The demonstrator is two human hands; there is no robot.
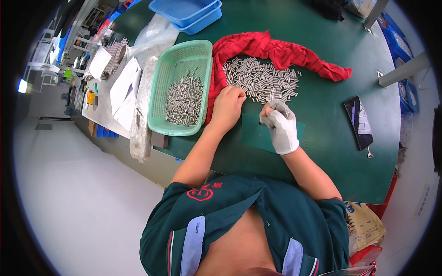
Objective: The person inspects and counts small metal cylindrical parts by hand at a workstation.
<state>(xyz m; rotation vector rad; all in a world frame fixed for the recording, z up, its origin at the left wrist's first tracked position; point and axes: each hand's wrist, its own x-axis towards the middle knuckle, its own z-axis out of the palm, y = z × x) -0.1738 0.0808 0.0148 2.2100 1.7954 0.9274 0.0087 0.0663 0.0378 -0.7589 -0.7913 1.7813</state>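
Note:
Small silvery metal pins lie in a loose pile on the green table. At the pile's near left edge is my bare left hand, fingers curled and pressed together; whatever they hold is hidden. My right hand wears a white glove with some fingertips bare. It is closed in a pinch just below the pile, over a green mat, and a small dark tip shows beside the fingers. Left of my left hand, a light green plastic basket contains many more pins. A red cloth curves around the pile's left and far sides.
Blue plastic bins stand at the far left of the table. A phone lies at the right, near the table's curved edge. Papers and clear plastic sheeting cover the side bench. Grey metal posts rise beyond the right edge.

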